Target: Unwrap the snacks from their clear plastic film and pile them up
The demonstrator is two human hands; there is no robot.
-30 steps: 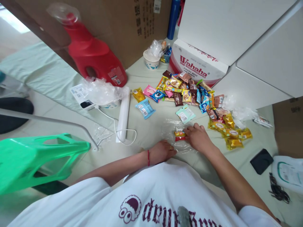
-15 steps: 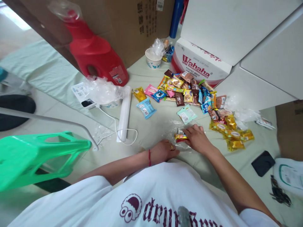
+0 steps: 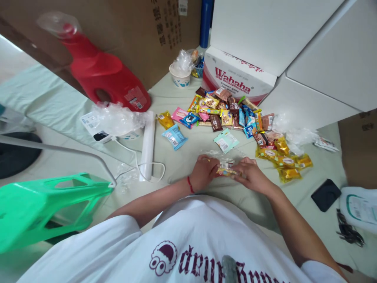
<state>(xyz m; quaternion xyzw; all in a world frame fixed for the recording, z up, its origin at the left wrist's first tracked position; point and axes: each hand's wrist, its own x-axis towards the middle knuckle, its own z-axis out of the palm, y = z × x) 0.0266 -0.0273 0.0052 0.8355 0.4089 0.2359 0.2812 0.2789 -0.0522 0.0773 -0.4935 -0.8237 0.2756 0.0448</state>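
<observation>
Snack packets [image 3: 226,172], at least two, with glossy yellow, red and silvery wrappers, sit toward the near edge of a pale green sheet [image 3: 188,151], on crinkled clear plastic film [image 3: 237,153]. The person's left hand [image 3: 205,171], with one red cord at its wrist, and right hand [image 3: 249,173] hold them from opposite ends, both grips narrow, fingers bent inward; the fingertips partly hide the wrappers, so the exact count cannot be told. One flat black object [image 3: 326,195] lies near the sheet's right edge. Farther off, about five puffy, translucent yellow packets [image 3: 287,161] overlap on the right; one matte mint-green packet [image 3: 226,140] lies alone just beyond the film. One smooth white bar [image 3: 148,145] lies along the left edge, with one crimped light-blue packet [image 3: 174,137] to its right. Beyond spreads a heap of mixed wrapped snacks [image 3: 226,112], too overlapped to count. Toward the far edge stand one patterned paper cup [image 3: 180,79] and one Wahaha cardboard carton [image 3: 235,78].
</observation>
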